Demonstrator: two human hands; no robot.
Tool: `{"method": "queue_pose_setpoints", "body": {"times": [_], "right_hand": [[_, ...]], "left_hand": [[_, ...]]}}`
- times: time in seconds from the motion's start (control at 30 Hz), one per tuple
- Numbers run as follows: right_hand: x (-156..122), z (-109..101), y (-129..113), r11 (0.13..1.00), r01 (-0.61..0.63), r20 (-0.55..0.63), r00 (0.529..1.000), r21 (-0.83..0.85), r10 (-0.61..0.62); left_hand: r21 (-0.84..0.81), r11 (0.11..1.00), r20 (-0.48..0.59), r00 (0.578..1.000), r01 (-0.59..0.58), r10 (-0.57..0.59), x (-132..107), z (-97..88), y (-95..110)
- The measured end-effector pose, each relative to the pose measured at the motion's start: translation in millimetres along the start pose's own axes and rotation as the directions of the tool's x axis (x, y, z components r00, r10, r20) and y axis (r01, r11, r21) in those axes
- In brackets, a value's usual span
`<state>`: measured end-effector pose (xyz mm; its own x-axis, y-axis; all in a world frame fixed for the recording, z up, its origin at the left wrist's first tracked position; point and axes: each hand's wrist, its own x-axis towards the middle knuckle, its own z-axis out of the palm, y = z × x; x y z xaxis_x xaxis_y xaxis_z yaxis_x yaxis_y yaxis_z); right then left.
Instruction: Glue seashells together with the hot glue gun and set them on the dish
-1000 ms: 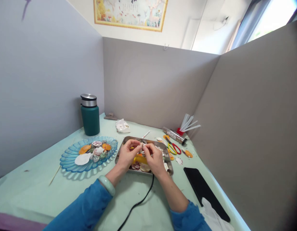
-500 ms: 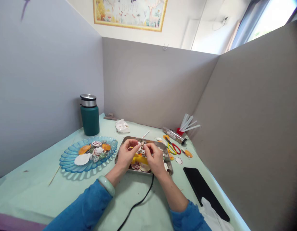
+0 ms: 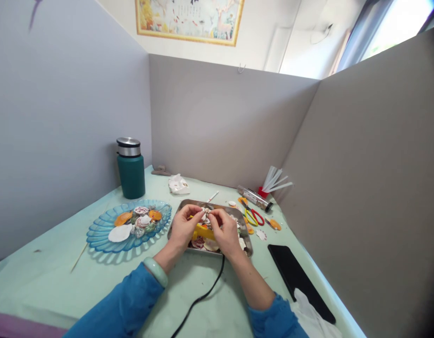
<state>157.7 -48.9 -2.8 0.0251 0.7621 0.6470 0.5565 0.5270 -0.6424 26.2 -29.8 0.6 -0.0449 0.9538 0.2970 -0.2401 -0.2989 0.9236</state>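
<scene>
Above a metal tray (image 3: 250, 244) full of shells, my two hands meet fingertip to fingertip. My left hand (image 3: 183, 229), with a pale bangle on its wrist, is closed in a pinch on a small whitish shell (image 3: 205, 214). From the other side, my right hand (image 3: 226, 231) pinches at the same spot, its thumb and forefinger on the shell. The fingertips partly cover the piece, so its shape is unclear. Below my hands, a yellow glue gun (image 3: 204, 232) lies across the tray, and a black cord (image 3: 206, 295) runs from there towards me.
On the left stand a blue glass plate (image 3: 97, 237) of shells and a green bottle (image 3: 131, 176). To the right lie scissors (image 3: 252, 215), a clear tube (image 3: 255, 199), glue sticks (image 3: 273, 180), loose shells (image 3: 262, 234) and a black phone (image 3: 297, 279). Grey partitions (image 3: 231, 122) surround the table.
My fingertips have drawn closer together, and the small shell now shows between them. The arms, tray and glue gun have stayed nearly in place.
</scene>
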Motion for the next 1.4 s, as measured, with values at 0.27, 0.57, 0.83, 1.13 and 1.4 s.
{"method": "queue_pose_setpoints", "body": {"times": [0.27, 0.57, 0.83, 1.13, 1.4], "right_hand": [[0.0, -0.5, -2.1, 0.998, 0.022, -0.024, 0.999, 0.064, -0.021], [0.3, -0.9, -1.3, 0.997, 0.019, -0.006, 1.0, 0.069, -0.019], [0.5, -1.9, -0.4, 0.997, 0.017, 0.019, 1.0, 0.079, -0.019], [-0.3, -2.9, -1.0, 0.998, 0.04, 0.019, 0.999, 0.055, -0.041], [-0.7, 0.1, 2.4, 0.998, 0.062, 0.016, 0.998, 0.033, -0.062]], "left_hand": [[0.023, 1.0, -0.004, 1.0, -0.001, 0.001, 1.5, -1.4, -3.6], [0.065, 0.998, 0.034, 0.999, -0.003, 0.001, 1.9, -2.7, -5.2], [0.066, 0.998, 0.042, 0.999, -0.014, 0.011, 3.9, -2.5, -8.2], [0.07, 0.997, 0.033, 0.999, -0.009, 0.006, 2.5, -3.1, -6.9], [0.066, 0.998, 0.022, 1.0, -0.005, 0.004, 1.3, -1.0, -3.5]]}}
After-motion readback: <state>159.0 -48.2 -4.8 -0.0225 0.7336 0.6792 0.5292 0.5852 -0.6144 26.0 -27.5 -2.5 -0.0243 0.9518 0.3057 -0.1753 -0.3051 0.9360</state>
